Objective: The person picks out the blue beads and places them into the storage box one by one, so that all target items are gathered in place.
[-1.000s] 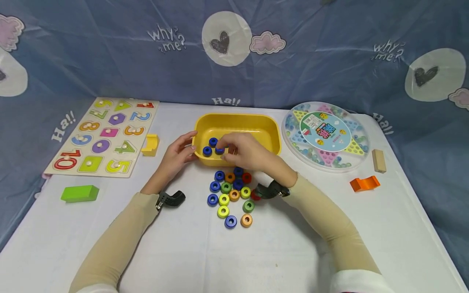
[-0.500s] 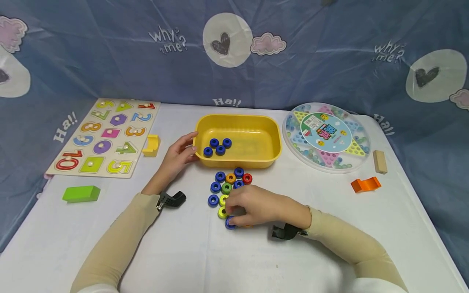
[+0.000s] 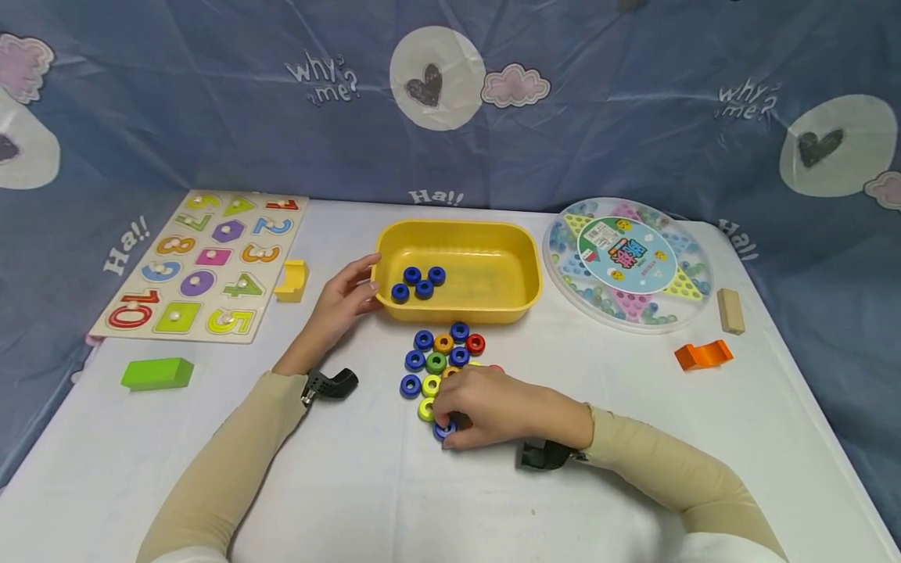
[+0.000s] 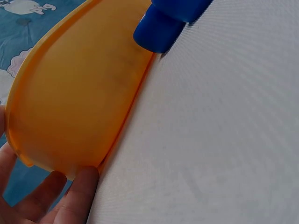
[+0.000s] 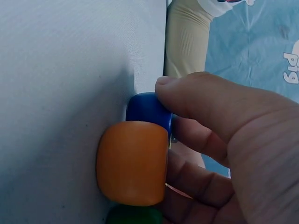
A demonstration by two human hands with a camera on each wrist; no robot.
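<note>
My left hand [image 3: 345,295] rests at the left end of a yellow plastic basin [image 3: 486,313], its fingertips touching the end wall and rim. Several blue ring beads [image 3: 425,289] lie inside at the basin's left. In front of it, loose ring beads in blue, orange, green, yellow and red sit on the white table. My right hand [image 3: 496,407] reaches over the near end of this group and pinches a blue bead [image 3: 443,431] between thumb and index finger. In the right wrist view, an orange bead [image 5: 133,163] stands right beside that blue bead [image 5: 145,108], partly covering it.
A number puzzle board [image 3: 200,282] lies at the left, near a yellow arch block [image 3: 292,281] and a green block [image 3: 157,374]. Toward the right are a round marble game case [image 3: 628,262], an orange arch block [image 3: 704,356] and a plain wooden block [image 3: 730,310].
My right hand left a blue bead in the basin, came back toward me to the near beads and now takes hold of another blue one. My left hand stays at the basin.
</note>
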